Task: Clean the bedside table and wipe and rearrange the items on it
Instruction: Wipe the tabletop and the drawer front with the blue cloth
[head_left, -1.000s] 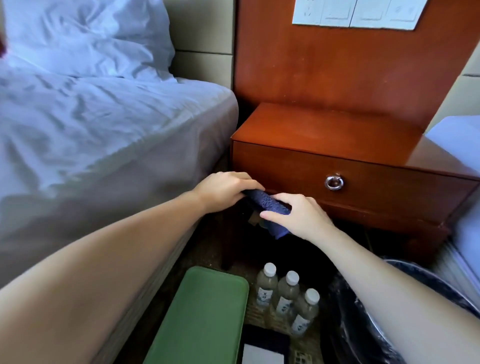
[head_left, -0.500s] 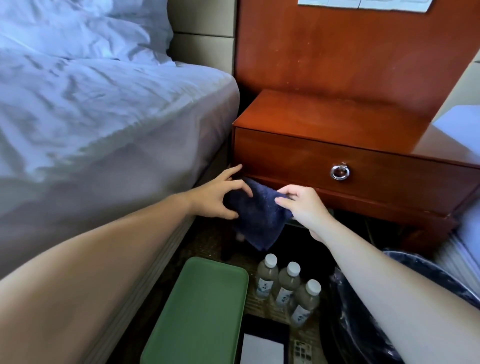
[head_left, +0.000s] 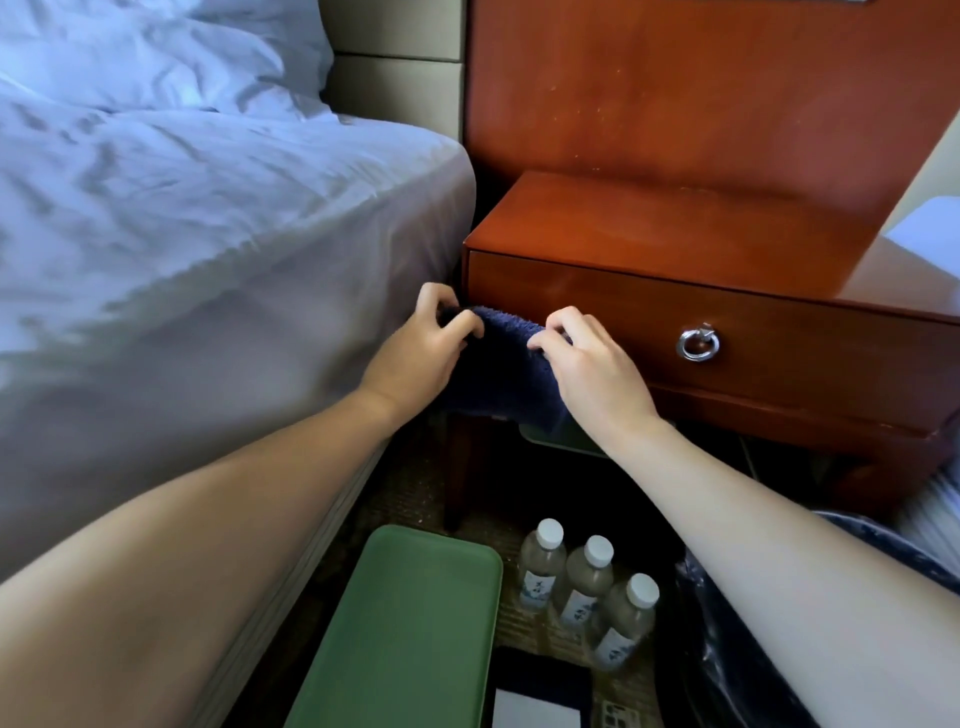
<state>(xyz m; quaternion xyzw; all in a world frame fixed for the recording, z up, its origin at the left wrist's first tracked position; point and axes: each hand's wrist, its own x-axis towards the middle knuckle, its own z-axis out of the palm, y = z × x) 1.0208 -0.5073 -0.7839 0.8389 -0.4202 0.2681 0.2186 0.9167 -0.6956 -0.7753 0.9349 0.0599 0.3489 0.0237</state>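
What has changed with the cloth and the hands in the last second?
The blue cloth, bunched between both hands a second ago, was opened out and raised to the left end of the drawer. The left hand and right hand now pinch its top edge, and it hangs below them. The drawer stayed shut; the green tray and three bottles stayed on the floor.

A bed (head_left: 182, 234) filled the left of the frame, with the bedside table (head_left: 701, 228) just beside it at centre right. At mid-frame the left hand (head_left: 421, 348) and right hand (head_left: 587, 364) held a cloth (head_left: 498, 364) between them, before the table's lower left corner. On the floor at the bottom, a tray (head_left: 405, 634) lay left of three bottles (head_left: 587, 587).
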